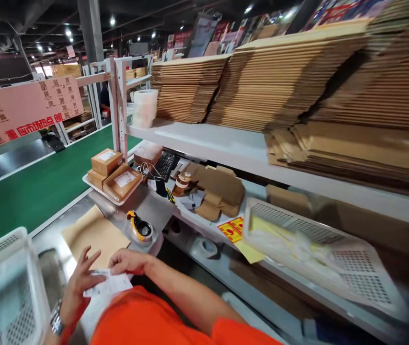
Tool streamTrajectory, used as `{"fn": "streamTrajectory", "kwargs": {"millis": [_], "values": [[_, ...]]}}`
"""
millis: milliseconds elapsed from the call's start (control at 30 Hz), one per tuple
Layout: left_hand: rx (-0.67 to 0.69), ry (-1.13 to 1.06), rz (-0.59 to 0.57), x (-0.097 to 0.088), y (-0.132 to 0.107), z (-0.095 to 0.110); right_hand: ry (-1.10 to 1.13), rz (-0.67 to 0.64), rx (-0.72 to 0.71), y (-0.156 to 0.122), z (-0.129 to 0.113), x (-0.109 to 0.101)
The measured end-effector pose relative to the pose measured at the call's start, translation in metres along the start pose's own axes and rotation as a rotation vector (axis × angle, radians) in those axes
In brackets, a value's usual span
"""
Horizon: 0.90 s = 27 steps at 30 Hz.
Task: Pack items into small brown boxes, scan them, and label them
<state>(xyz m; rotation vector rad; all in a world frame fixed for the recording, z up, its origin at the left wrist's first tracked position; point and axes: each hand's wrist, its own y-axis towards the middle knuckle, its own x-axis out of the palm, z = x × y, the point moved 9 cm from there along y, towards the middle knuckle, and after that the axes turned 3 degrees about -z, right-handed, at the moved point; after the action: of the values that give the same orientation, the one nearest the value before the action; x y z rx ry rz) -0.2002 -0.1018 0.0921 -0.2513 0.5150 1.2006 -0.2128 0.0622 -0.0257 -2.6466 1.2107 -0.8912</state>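
A white printed label [113, 286] is held between both hands, close to the orange shirt. My left hand [78, 278], with a watch on its wrist, grips the label's left end under the thumb; its other fingers are partly spread. Fingers curled, my right hand [130, 262] pinches the label's upper edge. Just beyond the hands, a flat brown kraft sheet or envelope [95, 235] lies on the metal table [118, 215]. An orange and black tape dispenser [140, 227] rests to its right.
Small cardboard boxes [107, 162] sit in a white tray [121, 203] beside a green conveyor belt [21, 191]. White plastic baskets stand left [28, 258] and right [362, 268]. A keyboard [165, 165] and unfolded cardboard [222, 191] lie under a shelf [204, 136] of stacked flat cartons [279, 76].
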Motion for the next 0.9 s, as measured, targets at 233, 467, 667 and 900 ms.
{"fn": "streamTrajectory", "kwargs": {"millis": [233, 467, 667, 900], "values": [[-0.478, -0.676, 0.131, 0.107, 0.031, -0.024, 0.224, 0.623, -0.373, -0.089, -0.003, -0.091], [-0.666, -0.631, 0.009, 0.228, 0.043, -0.013, 0.24, 0.698, -0.415, -0.159, 0.014, -0.106], [-0.71, -0.636, -0.016, 0.28, 0.044, -0.002, 0.351, 0.71, -0.353, -0.215, 0.042, -0.135], [-0.745, -0.619, -0.044, 0.321, 0.049, 0.017, 0.444, 0.728, -0.38, -0.248, 0.049, -0.161]]}}
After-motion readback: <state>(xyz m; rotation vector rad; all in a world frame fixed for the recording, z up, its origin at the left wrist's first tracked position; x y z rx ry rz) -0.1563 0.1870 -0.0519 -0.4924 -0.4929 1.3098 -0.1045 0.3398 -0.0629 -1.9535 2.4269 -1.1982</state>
